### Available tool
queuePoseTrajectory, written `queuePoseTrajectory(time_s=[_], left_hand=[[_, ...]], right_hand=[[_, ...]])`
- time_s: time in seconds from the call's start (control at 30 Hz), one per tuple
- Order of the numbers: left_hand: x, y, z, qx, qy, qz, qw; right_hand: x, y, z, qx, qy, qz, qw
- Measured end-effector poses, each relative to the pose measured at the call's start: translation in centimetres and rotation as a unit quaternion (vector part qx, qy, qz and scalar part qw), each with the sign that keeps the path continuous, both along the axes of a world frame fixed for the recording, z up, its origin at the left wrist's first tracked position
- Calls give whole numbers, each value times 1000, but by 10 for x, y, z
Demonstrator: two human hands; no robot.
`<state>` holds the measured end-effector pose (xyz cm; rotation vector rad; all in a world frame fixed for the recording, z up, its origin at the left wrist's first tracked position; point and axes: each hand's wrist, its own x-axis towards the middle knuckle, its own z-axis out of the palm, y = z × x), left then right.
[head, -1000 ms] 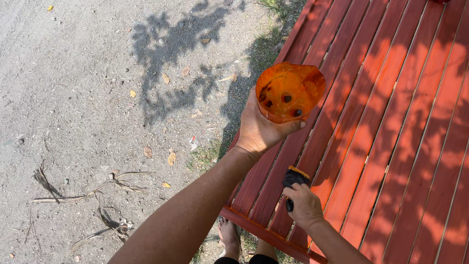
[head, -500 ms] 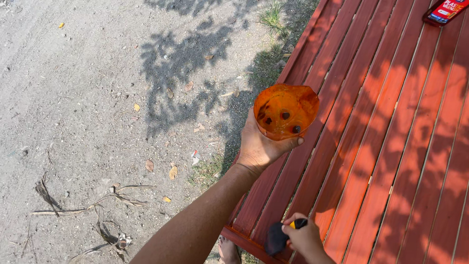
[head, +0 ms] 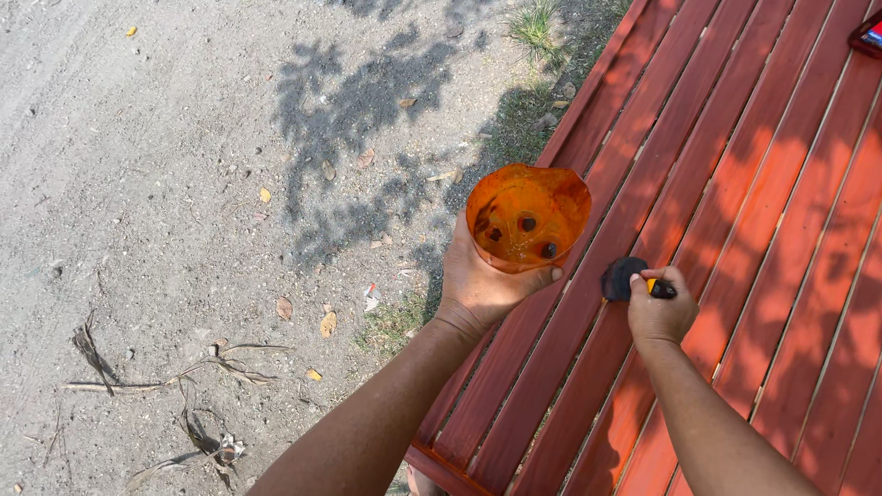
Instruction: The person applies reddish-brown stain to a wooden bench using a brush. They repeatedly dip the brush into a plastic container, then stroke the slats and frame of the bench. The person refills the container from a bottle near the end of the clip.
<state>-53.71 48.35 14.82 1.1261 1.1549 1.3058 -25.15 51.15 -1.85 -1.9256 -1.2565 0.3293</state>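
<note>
left hand (head: 482,285) cups orange cut bottle (head: 526,219) at counter (head: 735,184) left edge | right hand (head: 660,310) grip closed on black tool (head: 625,278) | risk: thin bottle wall may buckle or slip.

A red slatted wooden bench (head: 735,202) is standing beside sandy ground, carrying a small red object (head: 868,34) lying at its far edge.

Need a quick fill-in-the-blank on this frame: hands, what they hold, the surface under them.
1. The left hand holds a see-through cup coloured ____.
2. The right hand grips a small ____-coloured tool.
3. Both hands are over red wooden ____.
4. Left of the boards, the dirt ground has dry ____ lying on it.

Missing words: orange; black; boards; leaves
</note>
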Motion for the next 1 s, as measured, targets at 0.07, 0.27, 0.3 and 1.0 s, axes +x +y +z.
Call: queuePoseTrajectory(time_s=[0.07,0.27,0.3,1.0], left_hand=[[1,1,-2,-6,-66,-22,998],[13,-4,-2,-2,-70,-46,996],[15,-3,-1,13,-59,-43,997],[33,-21,12,57,60,-66,994]], right_hand=[[0,-7,-2,-31,3,11,999],[-21,-74,0,-164,29,29,986],[-29,-92,1,-163,26,40,986],[-79,-240,12,-328,234,201,893]])
